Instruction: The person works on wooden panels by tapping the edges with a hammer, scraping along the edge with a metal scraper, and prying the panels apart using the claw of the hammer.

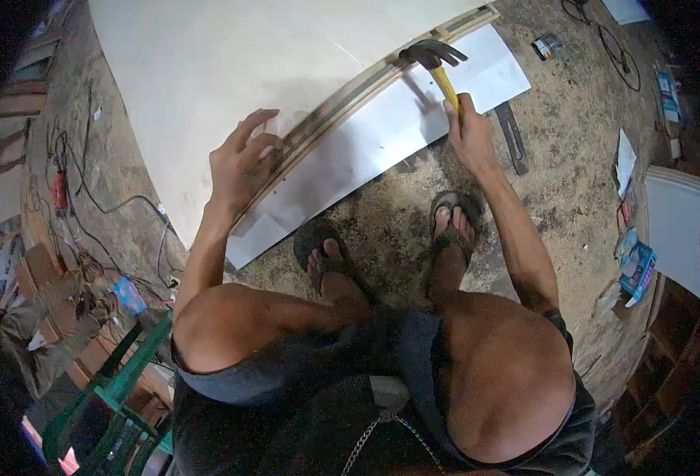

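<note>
In my right hand is a claw hammer, gripped by its yellow handle. Its dark head is over the wooden edge frame of a large white panel; whether it touches cannot be seen. My left hand is over the near left part of that edge, fingers bent and apart, with nothing visible between them. A white sheet lies under the panel and sticks out along its near side. Small dark specks show on the sheet near my left hand.
My sandalled feet are on the stained concrete floor near the sheet. A dark flat metal bar lies right of the hammer. Cables and scraps lie left, beside a green chair. A small can lies at upper right.
</note>
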Action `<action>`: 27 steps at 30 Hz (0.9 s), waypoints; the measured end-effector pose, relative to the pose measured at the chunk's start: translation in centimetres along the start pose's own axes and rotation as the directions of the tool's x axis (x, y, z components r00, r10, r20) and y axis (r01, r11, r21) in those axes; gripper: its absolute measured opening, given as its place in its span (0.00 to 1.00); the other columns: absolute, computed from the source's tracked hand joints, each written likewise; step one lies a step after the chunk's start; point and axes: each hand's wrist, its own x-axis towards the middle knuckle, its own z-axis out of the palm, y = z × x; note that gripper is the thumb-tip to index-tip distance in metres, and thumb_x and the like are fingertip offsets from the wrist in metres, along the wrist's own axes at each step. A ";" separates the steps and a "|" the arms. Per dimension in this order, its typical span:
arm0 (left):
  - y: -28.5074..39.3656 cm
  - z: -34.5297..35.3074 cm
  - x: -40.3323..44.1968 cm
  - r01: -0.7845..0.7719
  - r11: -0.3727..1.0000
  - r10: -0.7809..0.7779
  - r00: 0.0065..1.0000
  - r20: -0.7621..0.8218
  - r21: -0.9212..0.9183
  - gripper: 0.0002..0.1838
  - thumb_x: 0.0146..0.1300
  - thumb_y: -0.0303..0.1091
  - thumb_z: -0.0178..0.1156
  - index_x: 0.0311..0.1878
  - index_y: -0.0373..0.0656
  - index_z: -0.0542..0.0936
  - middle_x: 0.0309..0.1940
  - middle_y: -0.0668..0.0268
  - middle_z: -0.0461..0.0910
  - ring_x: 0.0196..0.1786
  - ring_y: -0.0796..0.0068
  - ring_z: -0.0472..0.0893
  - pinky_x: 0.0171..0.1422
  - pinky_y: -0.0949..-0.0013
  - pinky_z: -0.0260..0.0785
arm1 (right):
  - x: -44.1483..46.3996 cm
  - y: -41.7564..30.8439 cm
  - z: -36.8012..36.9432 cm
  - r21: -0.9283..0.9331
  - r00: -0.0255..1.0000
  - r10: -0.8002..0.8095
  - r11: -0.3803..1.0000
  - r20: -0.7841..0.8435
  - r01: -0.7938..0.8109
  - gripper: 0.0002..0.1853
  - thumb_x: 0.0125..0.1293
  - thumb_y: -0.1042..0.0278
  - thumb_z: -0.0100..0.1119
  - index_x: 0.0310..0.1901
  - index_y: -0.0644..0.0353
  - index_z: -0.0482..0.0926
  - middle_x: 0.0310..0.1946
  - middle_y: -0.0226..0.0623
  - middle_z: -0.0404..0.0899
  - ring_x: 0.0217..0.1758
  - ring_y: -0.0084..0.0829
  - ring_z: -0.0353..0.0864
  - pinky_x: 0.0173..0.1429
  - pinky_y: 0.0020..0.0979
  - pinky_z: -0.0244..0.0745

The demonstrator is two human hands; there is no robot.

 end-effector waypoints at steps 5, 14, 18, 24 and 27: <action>0.4 -0.3 0.1 0.031 0.999 -0.031 0.999 -0.011 0.015 0.15 0.38 0.20 0.64 0.32 0.48 0.77 0.51 0.72 0.75 0.34 0.73 0.81 0.31 0.71 0.75 | 1.1 1.4 2.4 -0.079 0.998 0.041 0.996 0.049 -0.037 0.13 0.69 0.60 0.42 0.41 0.63 0.63 0.16 0.55 0.73 0.22 0.58 0.76 0.25 0.50 0.69; 0.4 -0.3 0.5 -0.021 0.998 0.027 0.995 -0.092 0.065 0.16 0.40 0.22 0.68 0.35 0.44 0.77 0.55 0.65 0.71 0.39 0.65 0.81 0.34 0.69 0.77 | 1.0 0.7 0.9 -0.069 0.997 0.060 0.996 0.054 -0.056 0.14 0.70 0.60 0.43 0.39 0.65 0.64 0.14 0.53 0.70 0.20 0.55 0.74 0.23 0.47 0.65; 0.4 -0.5 0.4 -0.044 0.997 0.052 0.991 -0.125 0.065 0.17 0.40 0.22 0.69 0.36 0.44 0.76 0.57 0.64 0.68 0.40 0.62 0.81 0.36 0.66 0.78 | 0.9 0.3 0.6 -0.034 0.999 0.039 0.999 0.000 -0.039 0.14 0.70 0.58 0.43 0.36 0.63 0.63 0.11 0.52 0.68 0.18 0.55 0.74 0.21 0.45 0.63; 0.2 -0.4 0.5 -0.044 0.997 0.052 0.993 -0.110 0.068 0.19 0.39 0.21 0.69 0.37 0.44 0.76 0.58 0.60 0.67 0.51 0.59 0.77 0.53 0.62 0.77 | 1.0 0.3 0.5 -0.121 0.996 0.021 0.993 0.091 -0.010 0.13 0.70 0.59 0.43 0.37 0.63 0.63 0.12 0.51 0.69 0.18 0.54 0.74 0.20 0.46 0.64; 0.5 -0.7 0.5 -0.036 0.999 0.040 0.993 -0.109 0.034 0.20 0.39 0.21 0.69 0.38 0.44 0.76 0.58 0.58 0.66 0.53 0.58 0.76 0.55 0.61 0.75 | 1.5 -1.1 -0.9 -0.166 0.987 0.052 0.986 0.150 -0.026 0.14 0.69 0.60 0.42 0.38 0.64 0.63 0.14 0.53 0.72 0.21 0.55 0.76 0.25 0.50 0.70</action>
